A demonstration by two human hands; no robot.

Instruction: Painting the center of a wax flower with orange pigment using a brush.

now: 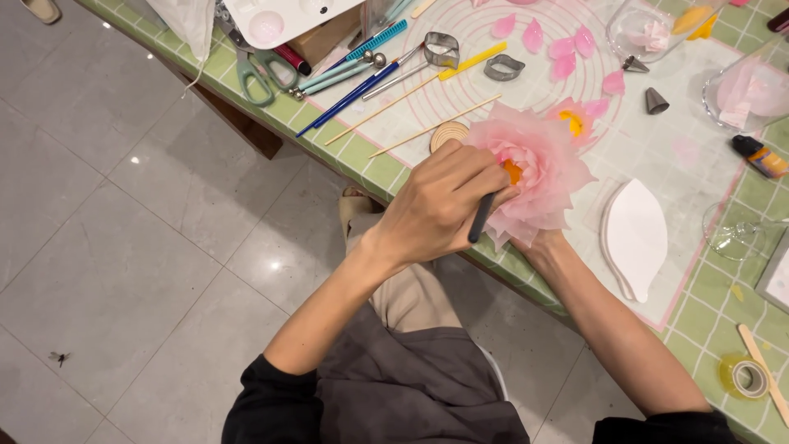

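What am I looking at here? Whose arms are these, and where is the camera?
There is no machine here: a person wears one camera on the head, looking down at their own two bare arms. The view is tilted, so the table runs slantwise, with grey floor at the left.

The left hand grips a dark tool and holds its tip at the orange centre of a big pink flower. The right hand is mostly hidden under the flower and seems to hold it from below.

On the table lie a clear mat, loose pink petals, wooden sticks, green scissors, metal cutters, a white leaf-shaped form and a tape roll.
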